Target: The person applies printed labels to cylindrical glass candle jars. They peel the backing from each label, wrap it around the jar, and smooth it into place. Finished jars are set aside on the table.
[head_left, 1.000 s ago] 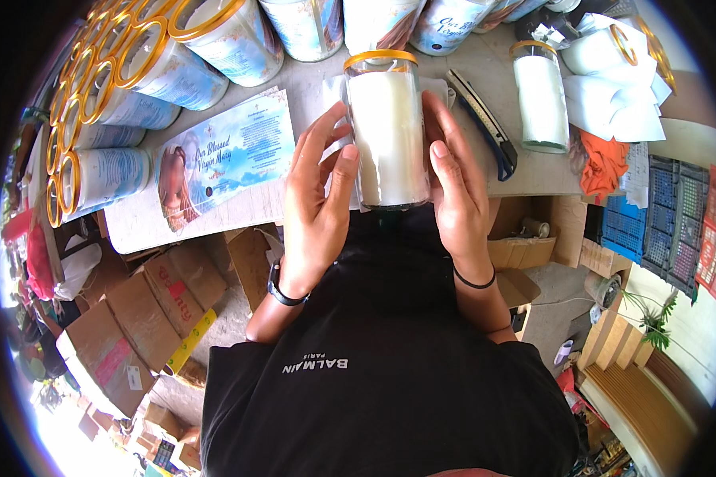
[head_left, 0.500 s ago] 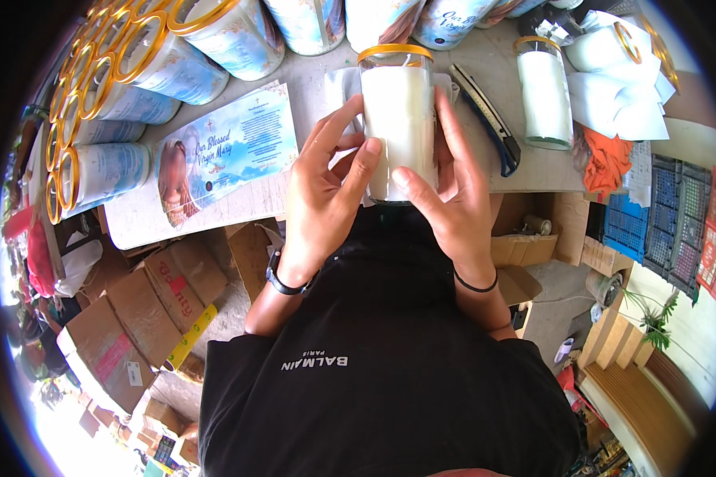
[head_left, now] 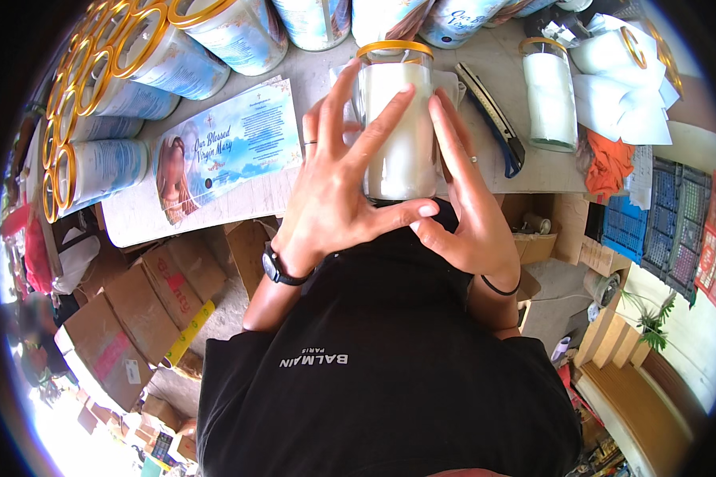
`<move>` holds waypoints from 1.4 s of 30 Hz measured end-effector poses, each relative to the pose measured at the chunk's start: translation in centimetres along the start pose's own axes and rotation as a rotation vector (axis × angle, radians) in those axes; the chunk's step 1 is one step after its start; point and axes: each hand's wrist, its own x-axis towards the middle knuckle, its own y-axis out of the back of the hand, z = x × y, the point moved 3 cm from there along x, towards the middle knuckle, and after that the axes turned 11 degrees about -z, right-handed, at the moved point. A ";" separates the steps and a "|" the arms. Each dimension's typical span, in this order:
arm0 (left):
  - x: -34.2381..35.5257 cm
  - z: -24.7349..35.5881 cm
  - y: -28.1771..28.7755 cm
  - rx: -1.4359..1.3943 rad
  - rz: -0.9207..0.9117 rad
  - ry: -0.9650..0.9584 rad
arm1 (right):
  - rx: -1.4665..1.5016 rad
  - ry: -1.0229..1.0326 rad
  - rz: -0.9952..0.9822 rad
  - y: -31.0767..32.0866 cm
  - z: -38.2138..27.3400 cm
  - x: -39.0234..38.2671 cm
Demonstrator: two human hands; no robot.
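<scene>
A glass jar candle [head_left: 399,151] with white wax and a gold rim stands upright near the table's front edge. My left hand [head_left: 334,171] lies along its left side, fingers spread, with the index finger across the front of the glass. On the other side my right hand [head_left: 473,203] has its fingers stretched along the glass. Both thumbs point toward each other just below the jar's base. Whether each hand presses on the glass I cannot tell. A blue printed label sheet [head_left: 243,155] lies flat to the left. Right of the candle is a black utility knife [head_left: 489,115].
Several labelled, gold-rimmed candle jars [head_left: 179,63] crowd the table's left and far side. An unlabelled candle [head_left: 549,99] stands at the right, beside crumpled white paper [head_left: 620,99] and an orange cloth [head_left: 608,161]. Cardboard boxes [head_left: 127,318] lie below the table at left.
My thumbs have come down off the glass front to below the jar's base. My left fingers have spread wider, the index finger now over the glass. The candle stays in nearly the same place.
</scene>
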 end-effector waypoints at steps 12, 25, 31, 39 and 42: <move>-0.9 -0.2 0.5 -0.079 0.179 -0.132 | 0.103 0.026 0.231 1.5 -1.2 -1.5; -1.7 -5.0 5.2 0.550 0.460 0.499 | 0.171 0.027 0.372 1.7 -1.5 -2.3; -3.0 -5.3 6.7 0.006 0.449 0.555 | 0.184 0.084 0.381 1.7 -2.0 -2.0; -4.4 -0.8 7.5 -0.278 0.627 0.274 | 0.248 0.203 0.369 0.1 -5.1 0.7; -5.2 3.3 5.3 -0.557 0.507 0.168 | 0.255 0.190 0.270 -1.6 -6.5 2.8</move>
